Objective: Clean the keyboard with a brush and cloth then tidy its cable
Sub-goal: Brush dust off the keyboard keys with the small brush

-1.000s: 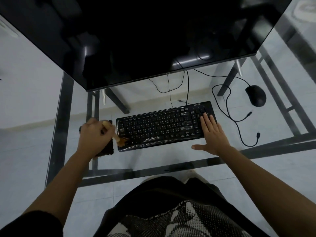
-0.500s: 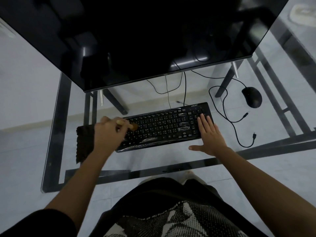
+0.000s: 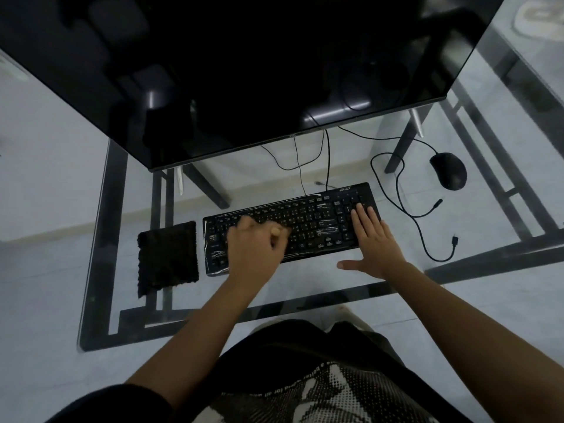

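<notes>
A black keyboard [image 3: 308, 221] with a glossy plastic cover lies on the glass desk [image 3: 100, 227]. My left hand [image 3: 253, 254] is closed around a small brush [image 3: 277, 231] with a light wooden handle, over the keyboard's left half; the bristles are blurred and mostly hidden. Flat on the keyboard's right end rests my right hand [image 3: 374, 239], fingers spread on the number pad. A dark cloth [image 3: 167, 257] lies on the glass just left of the keyboard. The keyboard's cable [image 3: 328, 160] runs back under the monitor.
A large dark monitor [image 3: 244, 71] overhangs the back of the desk. A black mouse [image 3: 448, 170] sits at the right, and a loose black cable [image 3: 418, 224] loops between it and the keyboard. Black frame bars show through the glass.
My left hand has carried the brush from the keyboard's left edge rightward onto the keys, uncovering the cloth. My right hand has stayed flat on the right end.
</notes>
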